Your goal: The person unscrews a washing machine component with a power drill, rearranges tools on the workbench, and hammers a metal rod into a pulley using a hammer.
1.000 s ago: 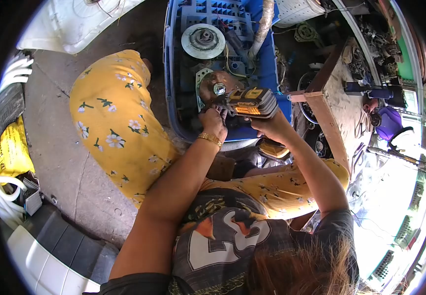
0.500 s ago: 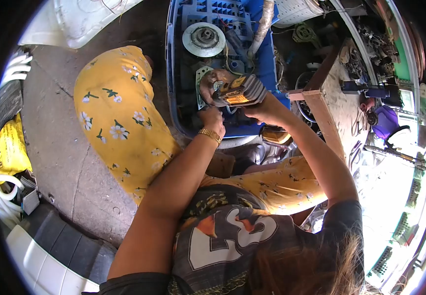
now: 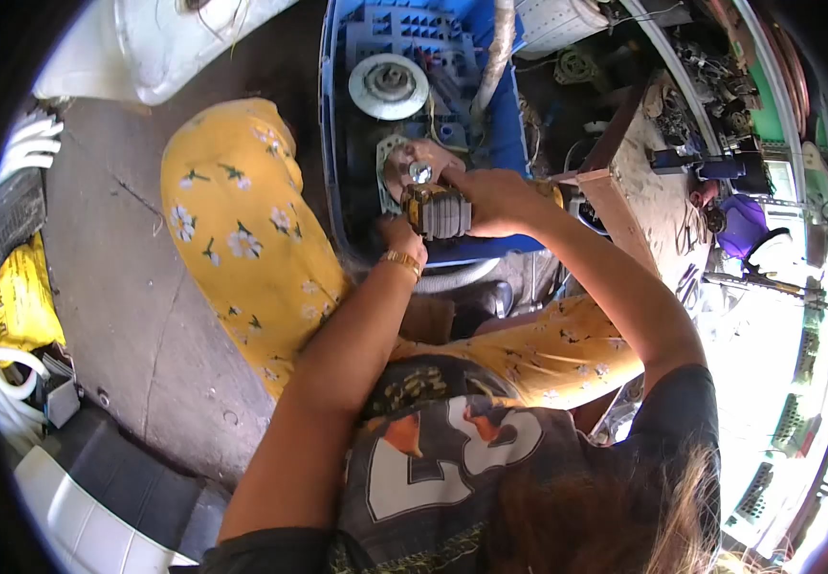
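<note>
A yellow-and-black cordless drill (image 3: 441, 212) is in my right hand (image 3: 498, 203), its battery end facing up towards me. The drill's front end is hidden beneath its own body. Just past it sits a round brownish motor-like part (image 3: 412, 163) with a bright glint, beside a pale perforated metal bracket (image 3: 387, 170). My left hand (image 3: 401, 237) is low at the near side of that part, fingers curled and partly hidden; what they grip cannot be made out. All this lies inside an open blue plastic housing (image 3: 330, 143).
A pale pulley wheel (image 3: 366, 88) and a wrapped hose (image 3: 496, 62) are in the far part of the housing. On the right stands a wooden bench (image 3: 615, 206) with clutter behind it. A white tub (image 3: 151, 57) is at the upper left, a yellow bag (image 3: 20, 297) at the far left.
The drill has swung left and towards me, its battery end turning more upright. My right hand has moved up beside it. My left hand has shifted slightly down and left.
</note>
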A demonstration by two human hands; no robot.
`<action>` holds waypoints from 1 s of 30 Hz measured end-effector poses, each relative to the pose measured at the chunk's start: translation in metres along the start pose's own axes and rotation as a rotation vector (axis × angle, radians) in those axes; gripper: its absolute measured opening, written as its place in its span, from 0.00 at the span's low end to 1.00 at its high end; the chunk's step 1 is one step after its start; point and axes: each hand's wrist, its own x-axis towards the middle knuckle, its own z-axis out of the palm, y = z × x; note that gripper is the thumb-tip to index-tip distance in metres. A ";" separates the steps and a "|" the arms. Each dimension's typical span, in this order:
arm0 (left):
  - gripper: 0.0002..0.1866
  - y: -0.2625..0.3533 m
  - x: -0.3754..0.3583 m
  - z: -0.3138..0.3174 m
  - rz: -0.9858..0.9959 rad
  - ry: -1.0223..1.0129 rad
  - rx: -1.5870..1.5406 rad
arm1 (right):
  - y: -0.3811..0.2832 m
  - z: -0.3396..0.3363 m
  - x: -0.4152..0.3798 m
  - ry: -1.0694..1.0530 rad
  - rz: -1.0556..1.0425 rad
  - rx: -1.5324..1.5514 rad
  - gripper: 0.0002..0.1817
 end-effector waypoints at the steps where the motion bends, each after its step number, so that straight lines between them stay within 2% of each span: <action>1: 0.21 0.006 0.002 -0.001 0.027 -0.008 0.005 | 0.003 -0.007 -0.003 0.057 -0.027 0.041 0.31; 2: 0.23 0.012 0.005 -0.005 0.048 -0.011 0.008 | 0.007 -0.011 -0.011 0.106 -0.055 0.082 0.27; 3: 0.25 0.019 -0.001 0.000 0.158 0.035 0.147 | 0.010 -0.013 -0.021 0.152 -0.082 0.128 0.23; 4: 0.27 0.027 -0.008 0.005 0.262 0.097 0.290 | 0.007 -0.028 -0.035 0.098 -0.009 0.216 0.23; 7: 0.30 0.053 -0.012 0.011 0.744 0.169 0.864 | 0.044 -0.033 -0.090 0.267 -0.123 0.660 0.26; 8: 0.33 0.056 -0.008 0.012 0.883 0.168 1.062 | 0.052 -0.033 -0.112 0.339 -0.092 0.705 0.26; 11: 0.35 0.070 -0.016 0.025 1.205 -0.110 1.337 | 0.078 -0.029 -0.175 0.550 0.027 0.815 0.26; 12: 0.35 0.070 -0.010 0.025 1.251 -0.223 1.368 | 0.092 -0.019 -0.191 0.613 0.075 0.840 0.26; 13: 0.33 0.063 -0.001 0.020 1.219 -0.236 1.460 | 0.101 -0.010 -0.208 0.679 0.124 0.862 0.25; 14: 0.31 0.057 0.015 0.013 1.339 -0.268 1.428 | 0.108 -0.004 -0.224 0.733 0.144 0.798 0.25; 16: 0.26 0.056 0.020 0.009 1.292 -0.288 1.448 | 0.141 0.027 -0.247 0.895 0.212 0.618 0.24; 17: 0.24 0.056 0.010 0.015 1.305 -0.179 1.491 | 0.157 0.043 -0.253 0.959 0.242 0.529 0.24; 18: 0.23 0.057 -0.005 0.020 1.312 -0.059 1.530 | 0.166 0.054 -0.258 1.045 0.354 0.580 0.24; 19: 0.22 0.057 -0.017 0.025 1.317 0.071 1.568 | 0.175 0.060 -0.258 1.158 0.383 0.596 0.26; 21: 0.20 0.059 -0.031 0.037 1.545 -0.195 1.592 | 0.192 0.065 -0.267 1.148 0.645 0.611 0.27; 22: 0.19 0.058 -0.036 0.041 1.649 -0.333 1.597 | 0.204 0.069 -0.268 1.136 0.703 0.693 0.29; 23: 0.19 0.049 -0.035 0.047 1.551 -0.714 1.554 | 0.219 0.077 -0.266 1.184 0.732 0.616 0.28; 25: 0.18 0.036 -0.048 0.063 1.374 -1.182 1.755 | 0.245 0.092 -0.259 1.267 0.785 0.459 0.28; 28: 0.18 0.000 0.001 0.047 1.259 -1.005 2.268 | 0.274 0.097 -0.244 1.089 0.969 0.249 0.25; 30: 0.18 0.001 0.005 0.041 1.217 -1.002 2.436 | 0.291 0.099 -0.235 1.013 1.047 0.092 0.24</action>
